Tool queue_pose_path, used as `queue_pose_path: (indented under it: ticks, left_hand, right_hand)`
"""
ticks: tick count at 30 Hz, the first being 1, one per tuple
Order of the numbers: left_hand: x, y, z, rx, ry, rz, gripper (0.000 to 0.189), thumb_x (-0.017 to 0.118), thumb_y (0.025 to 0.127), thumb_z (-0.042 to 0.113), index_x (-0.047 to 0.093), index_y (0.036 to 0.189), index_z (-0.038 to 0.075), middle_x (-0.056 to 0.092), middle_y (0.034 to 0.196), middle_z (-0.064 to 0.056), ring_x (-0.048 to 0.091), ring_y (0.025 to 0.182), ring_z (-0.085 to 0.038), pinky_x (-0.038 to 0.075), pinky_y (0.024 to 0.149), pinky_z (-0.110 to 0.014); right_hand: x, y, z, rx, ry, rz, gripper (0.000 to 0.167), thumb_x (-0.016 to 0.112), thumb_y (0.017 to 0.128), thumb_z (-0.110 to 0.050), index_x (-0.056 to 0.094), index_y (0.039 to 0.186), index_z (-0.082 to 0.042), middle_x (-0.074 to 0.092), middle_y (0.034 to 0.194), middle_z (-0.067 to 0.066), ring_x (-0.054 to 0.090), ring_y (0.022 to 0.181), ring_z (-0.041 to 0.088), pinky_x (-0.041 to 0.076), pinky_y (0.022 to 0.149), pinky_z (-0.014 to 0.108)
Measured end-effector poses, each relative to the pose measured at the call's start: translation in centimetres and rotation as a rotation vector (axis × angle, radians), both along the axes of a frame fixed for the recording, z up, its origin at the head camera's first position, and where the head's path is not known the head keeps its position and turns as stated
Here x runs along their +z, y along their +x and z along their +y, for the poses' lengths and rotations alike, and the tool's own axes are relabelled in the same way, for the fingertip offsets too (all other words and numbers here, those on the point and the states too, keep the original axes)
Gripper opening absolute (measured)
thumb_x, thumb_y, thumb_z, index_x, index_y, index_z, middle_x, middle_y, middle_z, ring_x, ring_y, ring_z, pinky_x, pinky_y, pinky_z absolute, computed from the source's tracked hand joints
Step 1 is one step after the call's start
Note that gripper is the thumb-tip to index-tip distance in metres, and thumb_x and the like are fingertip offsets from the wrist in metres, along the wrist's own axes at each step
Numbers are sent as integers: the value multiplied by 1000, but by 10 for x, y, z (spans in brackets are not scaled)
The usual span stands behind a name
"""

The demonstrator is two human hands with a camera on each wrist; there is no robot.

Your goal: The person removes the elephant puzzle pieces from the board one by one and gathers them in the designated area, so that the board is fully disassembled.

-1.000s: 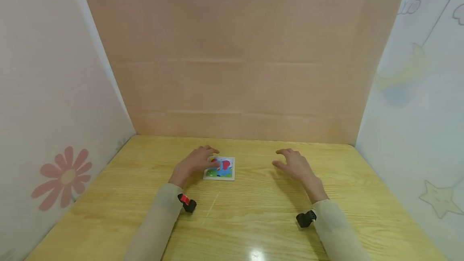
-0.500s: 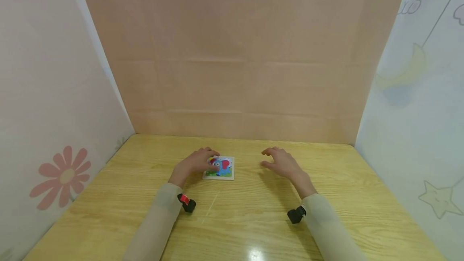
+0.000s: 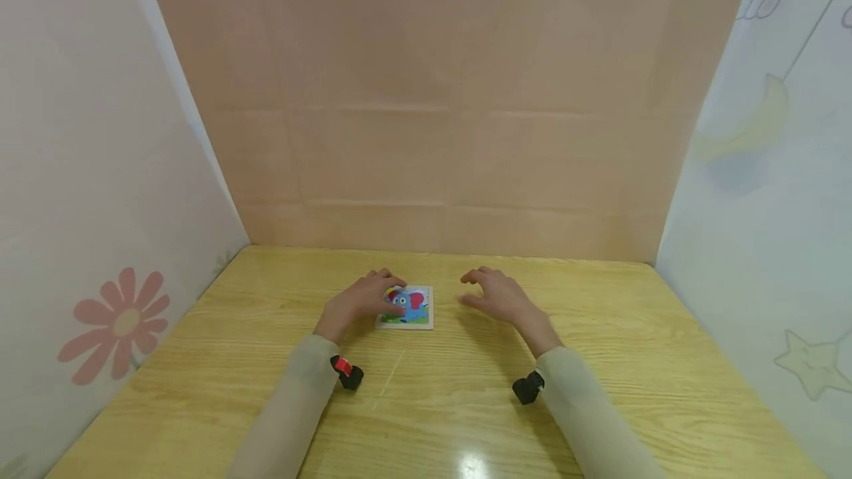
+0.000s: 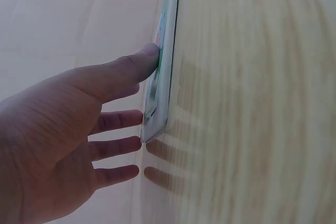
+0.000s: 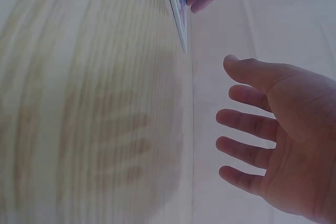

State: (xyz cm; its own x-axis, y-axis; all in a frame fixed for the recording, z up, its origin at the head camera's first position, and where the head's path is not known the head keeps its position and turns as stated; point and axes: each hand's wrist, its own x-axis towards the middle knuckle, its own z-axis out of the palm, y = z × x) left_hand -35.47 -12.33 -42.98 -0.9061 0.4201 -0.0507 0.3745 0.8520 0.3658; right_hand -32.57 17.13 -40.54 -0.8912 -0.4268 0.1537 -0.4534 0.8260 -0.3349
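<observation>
Fingers (image 4: 116, 176) of the person's bare left hand (image 3: 359, 299) are relaxed and spread, grasping nothing, at the left edge of a flat, square, pale-rimmed picture board (image 3: 418, 307) printed with a blue elephant with a red ear. That hand's thumb (image 4: 137, 65) reaches over the board's face; whether it touches, I cannot tell. The board lies flat on a yellowish wood-grain table (image 3: 413, 420). To the right of the board, near but apart from it, the bare right hand (image 3: 499, 296) is held above the table, its fingers loosely bent and released, their tips toward the board. Both arms come from the near side of the board in beige cloth sleeves (image 3: 282, 412), each with a small black wrist camera (image 3: 528, 388). Behind the board rises a creased tan backdrop (image 3: 433, 131). Well left of the board is a whitish wall panel (image 3: 80, 131) with a pink flower (image 3: 123, 322); well right of it, another pale panel (image 3: 765, 242) shows a pale yellow moon (image 3: 752, 124) and star (image 3: 812, 364).
</observation>
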Motion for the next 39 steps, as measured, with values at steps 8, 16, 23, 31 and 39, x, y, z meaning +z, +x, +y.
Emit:
queue_pose_path:
  ticks: [8,16,23,31,39]
  left_hand:
    - [3,2,1,-18,-48,-7,65,74,83,54,57,138,24,50,135,-7,45,119,-28,43,104,-50]
    - [4,1,4,-36,-11,-85,70,77,81,52,59,137,16,50,131,-9,46,116,-27,44,103,-49]
    - [1,-1,2,-51,-22,-79,73,76,80,56,58,139,17,50,133,-8,47,117,-26,45,103,-48]
    - [7,3,-1,-56,2,-82,70,78,81,52,59,138,17,50,130,-7,47,116,-26,45,103,-50]
    - [7,5,4,-20,-5,-90,68,78,79,54,61,135,20,50,132,-6,48,118,-26,46,102,-50]
  right_hand:
    - [1,-8,-20,30,-3,-39,40,67,95,-32,65,125,-7,65,123,13,61,112,33,49,94,53]
    - [-5,-15,-33,31,-35,-114,38,68,93,-31,66,124,-8,64,124,11,60,114,31,48,100,49]
    - [1,-14,-45,39,-28,-120,37,69,93,-31,66,124,-10,64,124,9,61,113,29,48,101,47]
    - [5,-16,-63,40,37,-130,37,70,92,-33,67,122,-11,64,124,9,61,110,27,49,99,49]
    - [-12,-23,-70,48,63,-118,33,70,92,-31,69,118,-11,65,115,7,60,96,22,52,92,44]
